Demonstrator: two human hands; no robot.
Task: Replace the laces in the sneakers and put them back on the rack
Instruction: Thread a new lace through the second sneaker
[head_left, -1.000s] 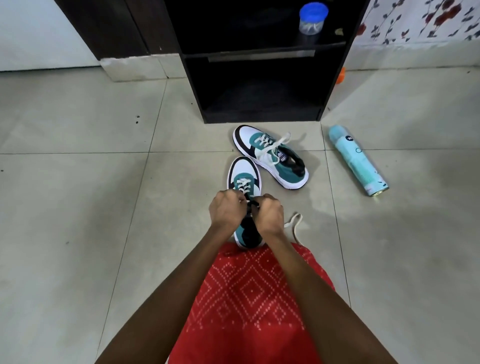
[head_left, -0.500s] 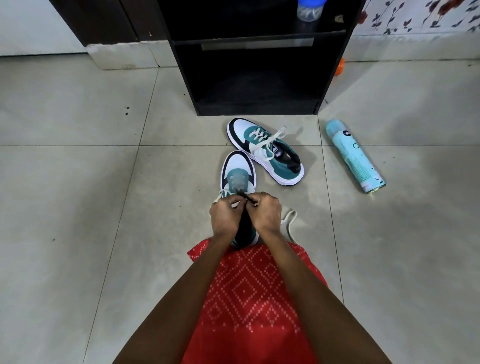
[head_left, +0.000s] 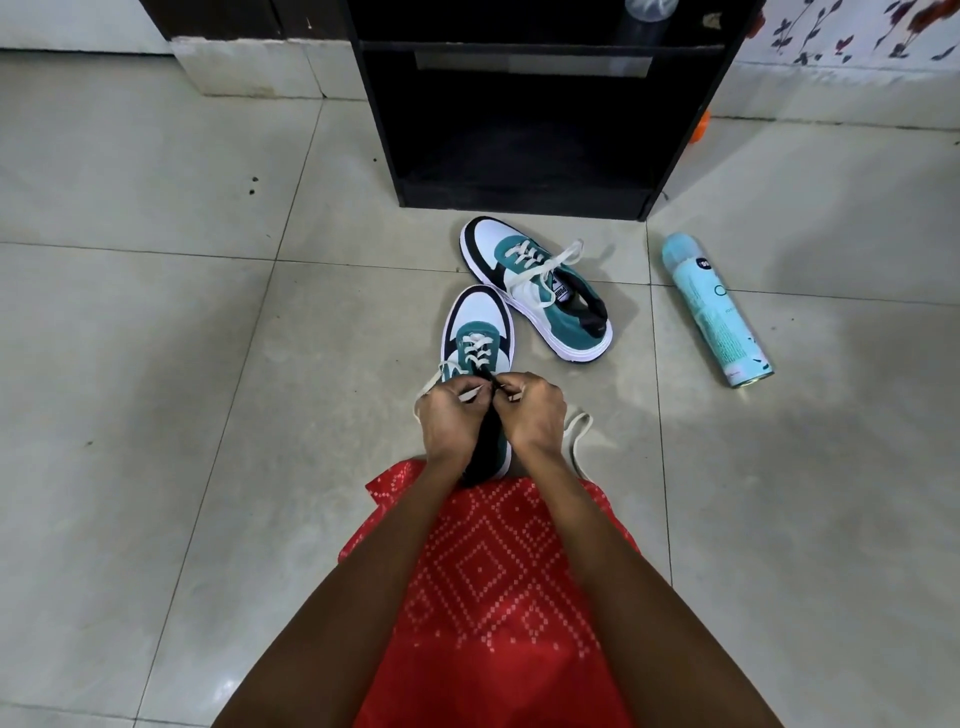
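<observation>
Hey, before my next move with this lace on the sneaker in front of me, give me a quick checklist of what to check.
1. Grip on the white lace: ok, left hand and right hand both pinch it.
2. Lower eyelets of the near sneaker laced: ok.
3. Its upper eyelets: cannot tell, the hands hide them.
4. Far sneaker laced: ok.
5. Sneakers on the rack: not ok, both stand on the floor.
6. Spray can apart from the sneakers: ok.

Tiled floor (head_left: 156, 312) bears two sneakers (head_left: 535, 291), spray can (head_left: 714, 312), black rack (head_left: 524, 197).
</observation>
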